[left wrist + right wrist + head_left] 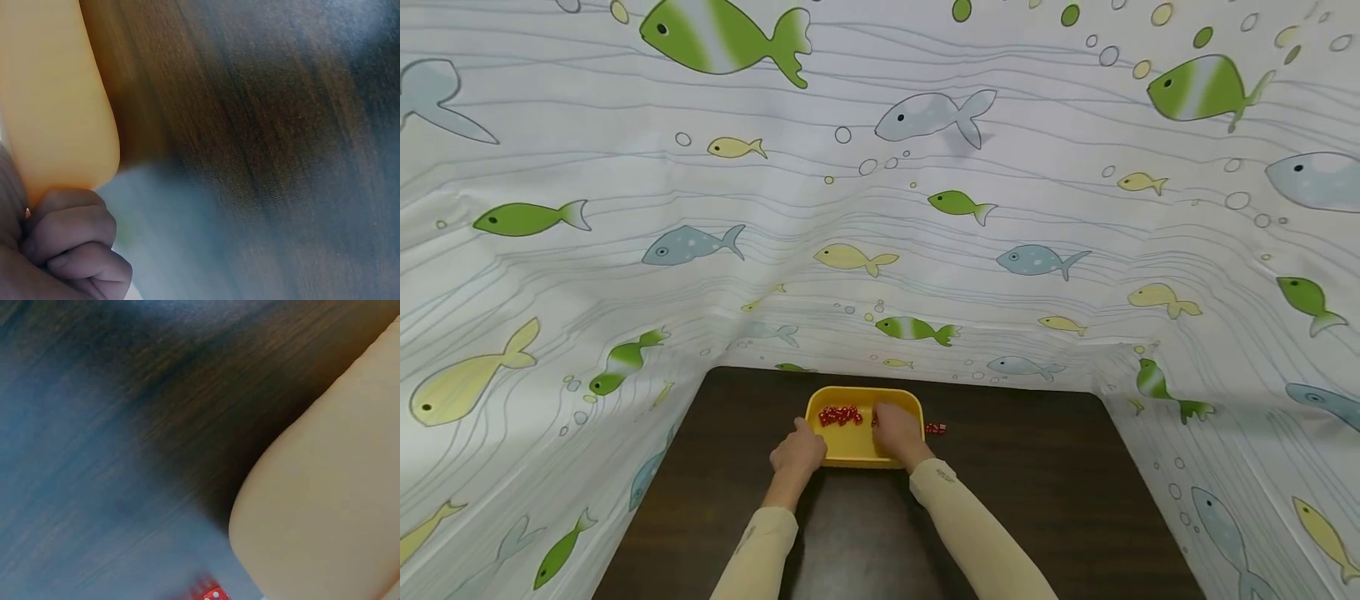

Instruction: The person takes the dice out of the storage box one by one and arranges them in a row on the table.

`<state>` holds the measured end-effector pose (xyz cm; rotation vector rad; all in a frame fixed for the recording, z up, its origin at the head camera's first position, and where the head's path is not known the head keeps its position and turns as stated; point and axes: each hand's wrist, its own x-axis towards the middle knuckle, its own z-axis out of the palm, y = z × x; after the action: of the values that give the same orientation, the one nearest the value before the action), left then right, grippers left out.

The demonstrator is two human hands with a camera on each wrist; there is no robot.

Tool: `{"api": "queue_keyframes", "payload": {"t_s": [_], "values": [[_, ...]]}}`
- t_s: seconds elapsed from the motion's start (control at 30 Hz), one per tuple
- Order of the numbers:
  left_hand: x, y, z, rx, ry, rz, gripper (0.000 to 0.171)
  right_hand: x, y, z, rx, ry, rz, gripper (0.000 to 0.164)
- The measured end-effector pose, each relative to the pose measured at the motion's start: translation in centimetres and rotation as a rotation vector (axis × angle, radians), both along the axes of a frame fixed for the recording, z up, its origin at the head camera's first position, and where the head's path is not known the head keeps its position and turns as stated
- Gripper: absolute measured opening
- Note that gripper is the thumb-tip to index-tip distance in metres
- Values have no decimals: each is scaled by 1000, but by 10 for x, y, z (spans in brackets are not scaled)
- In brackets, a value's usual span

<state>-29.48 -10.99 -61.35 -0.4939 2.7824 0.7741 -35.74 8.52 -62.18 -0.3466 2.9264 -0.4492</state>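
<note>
A shallow yellow tray (850,457) sits on the dark table, with a cluster of red dice (840,416) in its left half. My left hand (800,450) grips the tray's front left corner; in the left wrist view its fingers (75,231) are curled against the tray's wall (59,100). Inside the tray's right half is my right hand (895,431), fingers bent downward, with a bit of red at the fingertips. That red looks like dice pinched there, mostly hidden by the hand. The right wrist view shows only the tray's outer wall (325,506), not the hand.
A short row of red dice (936,428) lies on the table just right of the tray; one die (215,594) shows at the bottom of the right wrist view. The dark wood table (1037,500) is surrounded by a white fish-print curtain (880,208) at the back and sides.
</note>
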Motion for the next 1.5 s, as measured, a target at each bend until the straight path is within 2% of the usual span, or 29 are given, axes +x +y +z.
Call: {"api": "queue_keyframes", "payload": {"t_s": [0.33,0.5,0.63,0.87,1.33,1.5], "values": [[2,2,-5,-6,32,10,60,14,-2,16,-38,55,1,20],[2,1,-4,-24,25,13,57,19,3,22,2,104,16,24],[5,1,-5,-40,25,13,54,21,10,27,19,135,0,27],[5,3,-4,-64,30,1,55,25,23,41,-17,150,-43,31],[3,1,-7,-37,9,4,52,23,75,37,-174,219,-172,26],[2,2,-5,-17,9,4,53,23,99,33,-215,208,-224,24]]}}
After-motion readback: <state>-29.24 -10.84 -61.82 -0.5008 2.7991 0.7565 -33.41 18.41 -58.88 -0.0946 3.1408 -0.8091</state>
